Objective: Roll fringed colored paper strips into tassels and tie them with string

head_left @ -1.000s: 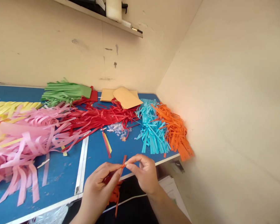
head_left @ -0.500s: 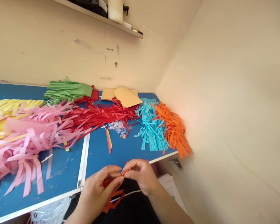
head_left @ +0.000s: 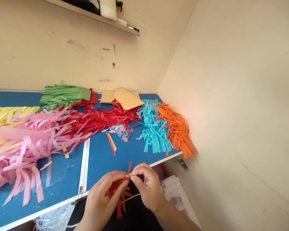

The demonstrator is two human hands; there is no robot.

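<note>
Just off the table's front edge, my left hand pinches an orange paper fringe whose cut strips hang below the fingers. My right hand meets it fingertip to fingertip, with thumb and forefinger closed on the same orange paper. Between the two hands the paper looks gathered into a thin twist, and one strip sticks up above the fingertips. Part of the fringe is hidden inside my left palm. A thin white cord runs behind the fringe, over dark clothing.
The blue table carries fringed paper bundles: pink, yellow, green, red, light blue and orange. Tan paper sheets and small clear pieces lie among them. A shelf hangs above.
Both hands stay together on the orange paper. Its strips have swung lower and rightward, and one strip now points up past the fingertips. The view has shifted slightly.
</note>
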